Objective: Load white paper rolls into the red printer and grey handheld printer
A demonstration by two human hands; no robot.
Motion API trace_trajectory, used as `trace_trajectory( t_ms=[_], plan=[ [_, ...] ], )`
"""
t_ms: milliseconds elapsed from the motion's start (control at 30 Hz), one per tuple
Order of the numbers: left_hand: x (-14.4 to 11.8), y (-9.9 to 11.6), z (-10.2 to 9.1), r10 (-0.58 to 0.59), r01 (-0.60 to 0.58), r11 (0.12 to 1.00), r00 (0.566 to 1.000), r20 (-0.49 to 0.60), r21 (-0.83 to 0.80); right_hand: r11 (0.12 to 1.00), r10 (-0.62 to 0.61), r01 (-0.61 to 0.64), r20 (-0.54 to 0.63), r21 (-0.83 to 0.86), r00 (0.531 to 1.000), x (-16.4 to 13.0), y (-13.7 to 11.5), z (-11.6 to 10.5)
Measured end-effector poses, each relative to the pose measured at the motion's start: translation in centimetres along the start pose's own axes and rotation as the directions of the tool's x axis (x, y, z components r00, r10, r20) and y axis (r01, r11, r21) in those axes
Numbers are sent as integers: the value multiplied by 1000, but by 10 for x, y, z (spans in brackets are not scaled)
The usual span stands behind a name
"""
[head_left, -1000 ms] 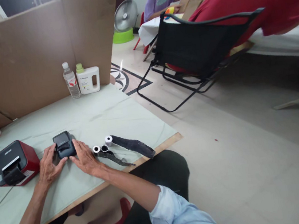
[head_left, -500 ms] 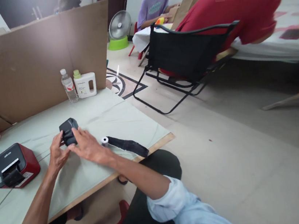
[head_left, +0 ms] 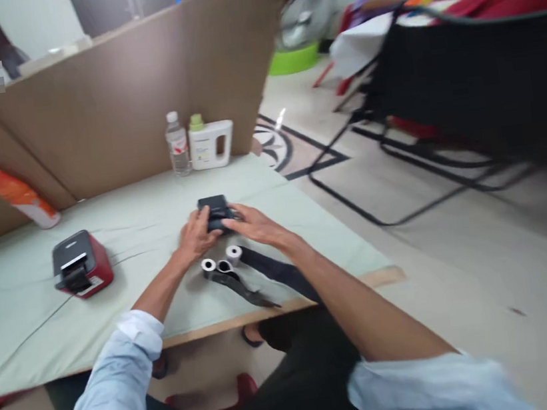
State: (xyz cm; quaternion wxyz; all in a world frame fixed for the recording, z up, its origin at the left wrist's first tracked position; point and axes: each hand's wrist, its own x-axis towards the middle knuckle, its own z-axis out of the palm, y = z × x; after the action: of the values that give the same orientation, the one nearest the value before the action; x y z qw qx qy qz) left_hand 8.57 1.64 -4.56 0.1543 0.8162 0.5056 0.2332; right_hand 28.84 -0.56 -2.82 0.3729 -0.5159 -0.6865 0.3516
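A small dark handheld printer (head_left: 214, 209) sits on the pale green table (head_left: 144, 215). My left hand (head_left: 195, 235) grips its left side and my right hand (head_left: 250, 223) holds its right side. Just in front of my hands lie three small white paper rolls (head_left: 221, 264) with dark ribbon strips (head_left: 267, 274) trailing toward the table's front edge.
A red and black label printer (head_left: 81, 264) stands to the left. A water bottle (head_left: 177, 145) and a white jug (head_left: 210, 144) stand at the back against a cardboard screen (head_left: 129, 103). An orange package (head_left: 20, 196) leans far left. A black folding chair (head_left: 464, 86) is to the right.
The view has swung left and blurred. Both hands stay on the small dark printer, which now sits further back on the table than a second ago.
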Motion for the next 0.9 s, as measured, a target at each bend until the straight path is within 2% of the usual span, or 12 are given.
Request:
trace_trajectory(
  t_ms=[67,133,267,300,367,433,467,533,600,700,800,900],
  plan=[
    [-10,2,-12,-12,11,1000,999,38,27,997,3,-10,-84,-82,996,-2,2,3],
    [-26,4,-39,20,-20,998,1000,1,55,987,-32,6,-153,-164,988,-4,-7,8],
    [-88,-1,-132,92,-48,987,954,-285,156,971,-183,169,-69,-170,981,-12,-57,47],
    [-108,-7,-159,67,7,982,921,-385,188,970,-213,209,-17,-126,977,-14,-72,64],
    [-151,-26,-207,-31,175,966,810,-585,191,962,-270,272,105,-12,957,-13,-101,103],
    [-191,-52,-241,-231,350,936,678,-697,30,956,-292,275,247,100,924,-10,-127,143],
    [-208,-65,-251,-374,418,902,619,-691,-114,957,-286,254,318,138,904,-7,-139,162],
    [-234,-90,-256,-642,491,765,534,-550,-417,957,-278,216,407,192,870,-1,-159,194],
    [-247,-109,-248,-765,503,635,516,-385,-586,932,-335,230,431,279,838,4,-173,219],
    [-250,-120,-230,-752,444,592,606,-261,-673,888,-403,237,422,393,812,9,-183,243],
    [-246,-116,-221,-699,386,648,643,-311,-657,886,-380,195,421,420,824,7,-182,253],
    [-239,-106,-218,-642,349,707,680,-353,-615,887,-358,180,386,425,850,-2,-175,245]
  ],
)
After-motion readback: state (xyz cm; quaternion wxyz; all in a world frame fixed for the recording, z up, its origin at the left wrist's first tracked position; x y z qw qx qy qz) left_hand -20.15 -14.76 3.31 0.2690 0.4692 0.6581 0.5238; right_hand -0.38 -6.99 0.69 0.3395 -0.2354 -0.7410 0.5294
